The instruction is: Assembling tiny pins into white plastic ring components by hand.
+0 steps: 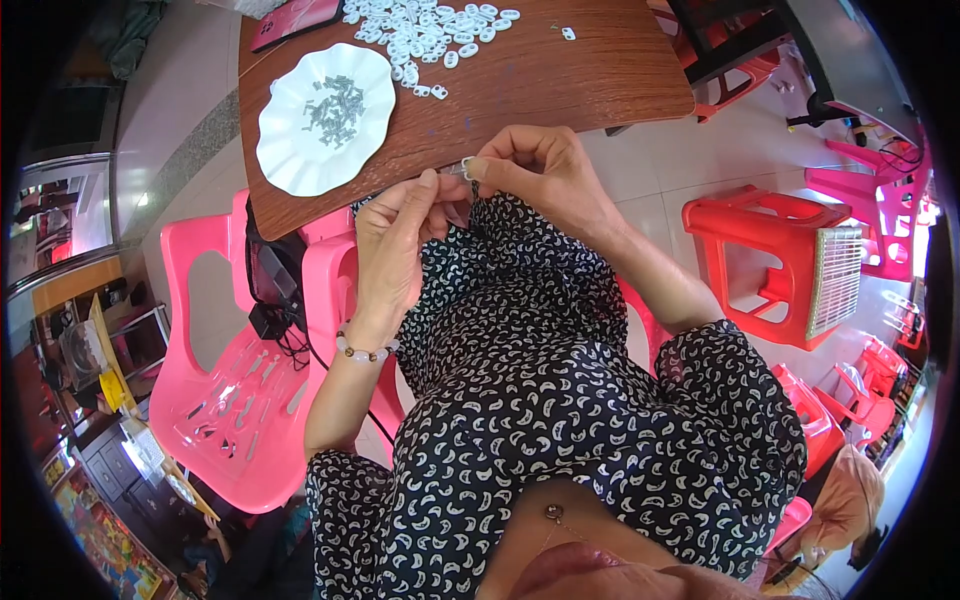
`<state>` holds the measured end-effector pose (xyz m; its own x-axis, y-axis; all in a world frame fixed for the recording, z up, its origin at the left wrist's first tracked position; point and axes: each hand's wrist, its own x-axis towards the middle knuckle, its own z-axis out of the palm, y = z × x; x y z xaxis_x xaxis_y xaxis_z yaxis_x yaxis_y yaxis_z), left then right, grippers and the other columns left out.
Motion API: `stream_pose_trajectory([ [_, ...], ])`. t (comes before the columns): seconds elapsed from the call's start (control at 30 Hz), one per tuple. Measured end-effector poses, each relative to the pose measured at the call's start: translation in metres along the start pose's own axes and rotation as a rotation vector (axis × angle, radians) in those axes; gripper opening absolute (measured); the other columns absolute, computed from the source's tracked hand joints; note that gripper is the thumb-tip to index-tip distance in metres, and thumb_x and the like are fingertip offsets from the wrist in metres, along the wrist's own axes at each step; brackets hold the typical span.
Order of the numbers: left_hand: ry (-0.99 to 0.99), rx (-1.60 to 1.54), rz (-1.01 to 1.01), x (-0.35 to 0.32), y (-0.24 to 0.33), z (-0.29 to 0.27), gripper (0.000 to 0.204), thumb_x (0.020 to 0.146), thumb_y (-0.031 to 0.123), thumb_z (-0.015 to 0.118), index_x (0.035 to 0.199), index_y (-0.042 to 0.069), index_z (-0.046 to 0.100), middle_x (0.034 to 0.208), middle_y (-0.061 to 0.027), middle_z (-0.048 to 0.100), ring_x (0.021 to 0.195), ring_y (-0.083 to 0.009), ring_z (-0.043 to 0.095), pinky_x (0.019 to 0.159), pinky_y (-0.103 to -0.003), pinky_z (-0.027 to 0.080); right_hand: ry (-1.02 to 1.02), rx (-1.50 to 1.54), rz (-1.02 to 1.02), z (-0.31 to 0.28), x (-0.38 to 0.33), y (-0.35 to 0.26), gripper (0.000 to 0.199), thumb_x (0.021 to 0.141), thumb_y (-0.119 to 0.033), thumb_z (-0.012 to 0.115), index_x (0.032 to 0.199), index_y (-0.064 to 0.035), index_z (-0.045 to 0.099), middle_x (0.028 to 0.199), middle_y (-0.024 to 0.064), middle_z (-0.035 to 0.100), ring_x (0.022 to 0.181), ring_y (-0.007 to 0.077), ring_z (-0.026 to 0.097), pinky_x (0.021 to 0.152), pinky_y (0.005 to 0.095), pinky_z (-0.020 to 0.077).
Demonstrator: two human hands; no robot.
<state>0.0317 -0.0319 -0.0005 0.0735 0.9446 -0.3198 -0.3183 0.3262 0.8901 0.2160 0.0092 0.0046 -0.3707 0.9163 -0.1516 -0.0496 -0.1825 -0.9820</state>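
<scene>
Left hand (392, 240): fingertips pinched at the small part, beside the right.
Right hand (540, 175): pinching a small white-and-metal part (467, 167) at the table edge (560, 85).
White plate (322, 118): holds grey metal pieces.
White clips (425, 30): heaped farthest back.

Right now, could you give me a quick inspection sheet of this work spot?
Surface: brown wooden table, edge above the lap.
Job's things: small white piece pinched between both hands; white plate of small grey metal parts; pile of white pieces.
Clutter: red booklet at the far edge.
Grippers: left hand and right hand meet at the piece.
Cables: black cord on the pink chair.
Surroundings: red stools, tiled floor.
</scene>
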Motion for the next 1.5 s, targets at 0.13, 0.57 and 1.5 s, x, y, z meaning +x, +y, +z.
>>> stream_pose_trajectory([
  [0.13, 0.001, -0.008, 0.013, 0.001, 0.003, 0.001, 0.026, 0.095, 0.021, 0.058, 0.094, -0.001, 0.070, 0.084, -0.0065, 0.070, 0.064, -0.0071, 0.053, 0.059, -0.020, 0.041, -0.007, 0.050, 0.011, -0.001, 0.000, -0.001, 0.019, 0.088, -0.014, 0.066, 0.085, 0.0044, 0.063, 0.070, 0.0043, 0.064, 0.058, 0.0075, 0.058, 0.051, 0.0219, 0.0456],
  [0.57, 0.055, 0.186, 0.075, 0.017, 0.012, 0.006, 0.016, 0.093, 0.010, 0.058, 0.096, -0.002, 0.068, 0.081, -0.0041, 0.068, 0.062, -0.0046, 0.051, 0.057, -0.018, 0.043, 0.018, 0.085, -0.005, -0.007, 0.001, 0.000, 0.019, 0.088, -0.015, 0.067, 0.085, 0.0035, 0.063, 0.070, 0.0038, 0.064, 0.059, 0.0075, 0.057, 0.052, 0.0224, 0.0457],
  [1.5, 0.053, 1.390, 0.779, 0.138, 0.025, 0.007, 0.017, 0.086, 0.017, 0.063, 0.093, 0.002, 0.068, 0.082, -0.0122, 0.065, 0.072, -0.0274, 0.062, 0.066, -0.038, 0.050, 0.154, 0.053, -0.024, -0.020, 0.000, -0.016, 0.017, 0.088, -0.018, 0.064, 0.082, -0.0021, 0.065, 0.072, -0.0007, 0.063, 0.069, 0.0031, 0.053, 0.065, 0.0193, 0.0395],
])
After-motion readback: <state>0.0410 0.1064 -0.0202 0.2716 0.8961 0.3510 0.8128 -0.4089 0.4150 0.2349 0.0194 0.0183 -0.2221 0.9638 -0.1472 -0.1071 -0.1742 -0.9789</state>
